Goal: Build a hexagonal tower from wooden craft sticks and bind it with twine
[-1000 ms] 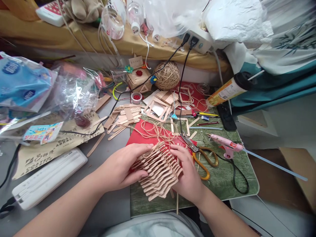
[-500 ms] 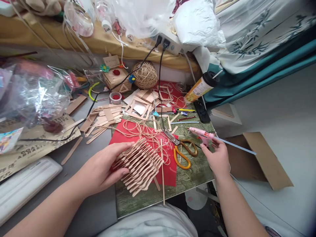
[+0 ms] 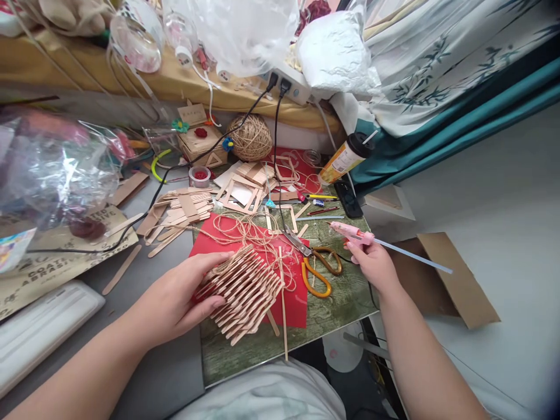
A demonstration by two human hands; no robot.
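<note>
Gripping stick frame (image 3: 245,291): left hand (image 3: 179,300) | right hand (image 3: 371,262) clutching glue gun (image 3: 356,234)

Single head-worn view, close, down and forward over cluttered table (image 3: 175,361).

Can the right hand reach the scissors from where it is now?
Probably yes. The right hand is closed on the pink glue gun, beside the scissors, and nothing lies between them. But its grip is full, so it must put the gun down first.

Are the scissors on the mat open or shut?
Open: the scissors lie flat on the green mat, orange handles spread apart and blades parted.
</note>
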